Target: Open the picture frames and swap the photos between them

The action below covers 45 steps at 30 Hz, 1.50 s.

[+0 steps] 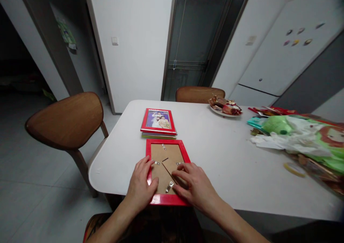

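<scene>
A red picture frame (162,178) is laid back side up at the near edge of the white table (215,146), its brown backing board exposed. It is flanked by both hands. Its left edge is overlapped by the left hand (141,182), whose fingers are loosely spread, index tip beside the left metal clip (157,162), thumb over the board. Its right side is covered by the right hand (197,180); the fingers are bent but parted, unclenched, with the thumb just right of the near clip (170,186). Just beyond, a red-framed photo (158,120) is stacked face up. Farther right, a loaded plate (225,114) and a green bag (279,124) are seen.
</scene>
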{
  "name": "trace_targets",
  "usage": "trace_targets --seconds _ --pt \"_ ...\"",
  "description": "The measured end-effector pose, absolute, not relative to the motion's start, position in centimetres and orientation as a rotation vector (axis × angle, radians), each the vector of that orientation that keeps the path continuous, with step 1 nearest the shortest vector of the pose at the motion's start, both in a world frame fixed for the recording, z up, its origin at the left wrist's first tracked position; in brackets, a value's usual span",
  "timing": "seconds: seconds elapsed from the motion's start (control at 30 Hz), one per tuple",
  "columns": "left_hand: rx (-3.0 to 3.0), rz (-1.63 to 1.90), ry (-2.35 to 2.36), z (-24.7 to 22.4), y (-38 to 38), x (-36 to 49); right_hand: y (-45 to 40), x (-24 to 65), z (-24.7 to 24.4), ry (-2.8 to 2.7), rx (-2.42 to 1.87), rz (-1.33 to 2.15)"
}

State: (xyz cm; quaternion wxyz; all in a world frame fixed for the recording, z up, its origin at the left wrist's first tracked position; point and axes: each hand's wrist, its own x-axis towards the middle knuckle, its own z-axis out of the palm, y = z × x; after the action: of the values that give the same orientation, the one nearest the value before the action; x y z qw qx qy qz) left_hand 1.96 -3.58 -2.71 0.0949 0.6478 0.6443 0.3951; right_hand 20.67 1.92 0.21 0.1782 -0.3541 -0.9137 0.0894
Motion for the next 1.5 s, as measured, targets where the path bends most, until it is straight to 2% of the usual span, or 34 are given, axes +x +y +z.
trace_targets --seconds 0.2,0.73,0.97,1.1,1.2,1.33,1.5 --pt "1.940 1.141 1.907 -3.2 -3.7 2.0 1.5 19.8 0.1 -2.702 -0.646 0.393" --pt "2.010 1.065 1.928 -2.2 -4.1 2.6 -0.3 21.5 1.3 -2.684 -0.534 0.583" --pt "2.268 0.438 1.699 0.1 -6.2 7.4 2.3 22.5 -0.3 -2.179 -1.015 0.583" --pt "2.375 0.333 1.777 -0.9 -5.8 8.3 3.8 23.3 -1.3 -1.983 -1.163 0.711" --pt "2.444 0.434 1.718 -1.4 -5.9 7.5 4.1 23.7 -1.4 -1.696 -1.205 0.970" --pt "2.377 0.880 1.570 -0.4 -7.0 6.2 3.0 22.8 -0.4 -1.222 -1.117 1.422" --pt "1.543 1.489 1.437 2.1 -8.2 7.5 0.1 19.3 0.6 -0.921 -0.843 1.823"
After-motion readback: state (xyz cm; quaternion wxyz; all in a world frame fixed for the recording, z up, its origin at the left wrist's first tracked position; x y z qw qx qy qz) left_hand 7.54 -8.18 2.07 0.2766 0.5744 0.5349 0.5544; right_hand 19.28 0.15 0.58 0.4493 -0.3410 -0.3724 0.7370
